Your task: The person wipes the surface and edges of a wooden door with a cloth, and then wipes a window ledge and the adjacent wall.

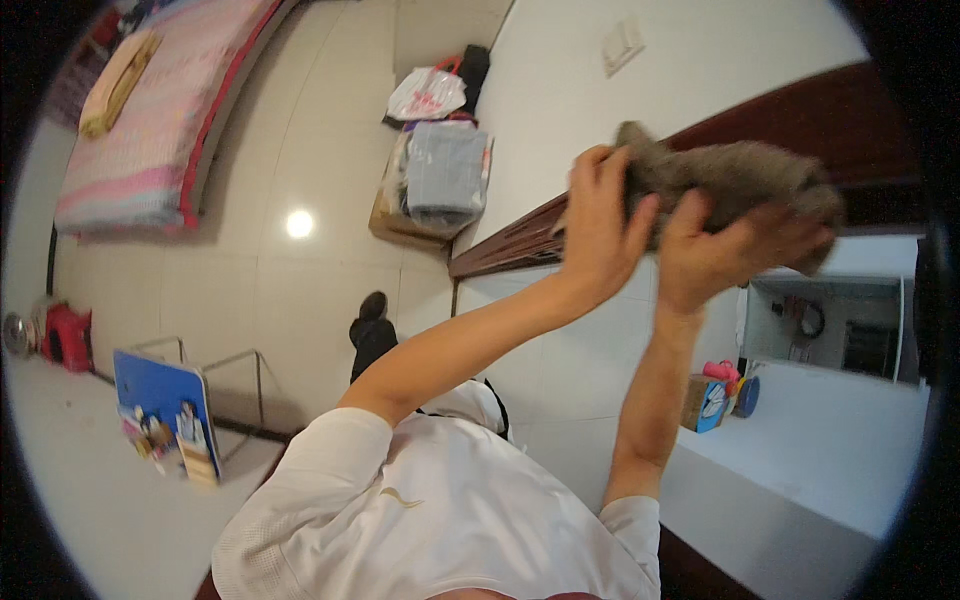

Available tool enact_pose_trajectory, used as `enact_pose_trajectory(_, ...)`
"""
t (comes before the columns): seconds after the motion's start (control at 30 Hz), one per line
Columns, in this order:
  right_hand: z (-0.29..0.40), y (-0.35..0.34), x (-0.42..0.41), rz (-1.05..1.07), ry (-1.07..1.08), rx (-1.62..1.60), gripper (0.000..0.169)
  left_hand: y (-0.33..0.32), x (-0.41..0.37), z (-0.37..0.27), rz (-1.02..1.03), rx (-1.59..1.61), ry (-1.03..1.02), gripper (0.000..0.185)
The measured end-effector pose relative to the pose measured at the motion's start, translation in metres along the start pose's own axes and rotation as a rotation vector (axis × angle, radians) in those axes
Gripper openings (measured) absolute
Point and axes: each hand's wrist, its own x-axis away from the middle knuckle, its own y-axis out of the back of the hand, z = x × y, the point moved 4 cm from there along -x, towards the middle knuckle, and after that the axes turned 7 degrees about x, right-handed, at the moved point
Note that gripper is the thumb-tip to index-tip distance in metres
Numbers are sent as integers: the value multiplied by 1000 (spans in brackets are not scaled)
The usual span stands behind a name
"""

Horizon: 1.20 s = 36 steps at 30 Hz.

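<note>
A brown-grey cloth [739, 169], bunched and slightly blurred, lies between my hands and the upper part of a dark wooden door frame [817, 120]. My left hand [604, 217] grips its near-left end, with the fingertips partly behind a fold. Spread over the lower side of the same cloth, my right hand [731, 244] holds it with the thumb raised along its edge. Both arms reach up and to the right. The cloth hides part of the frame, so its exact contact with the wood cannot be seen.
A bed with a pink cover [142, 127] stands at upper left. Bagged items sit on a cardboard box [405, 229] beside the wall. A blue-topped small table [161, 382] is at lower left. Through the doorway are a small box [705, 405] and a window [832, 322].
</note>
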Motion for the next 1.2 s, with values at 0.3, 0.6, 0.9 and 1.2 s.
enact_pose_trajectory(0.3, 26, -1, 35, 398, 227, 217, 57, 13, 39, 46, -39, -70, 152, 43)
enact_pose_trajectory(0.6, 69, 0, 136, 811, 335, 6, 52, 45, 101, 121, 118, 179, 523, 59)
enact_pose_trajectory(0.9, 36, 17, 94, 778, 369, -348, 38, 15, 78, 60, 87, 20, 370, 99)
enact_pose_trajectory(1.2, -95, 43, 60, 215, 687, -486, 17, -13, 71, 58, -246, -145, 334, 77)
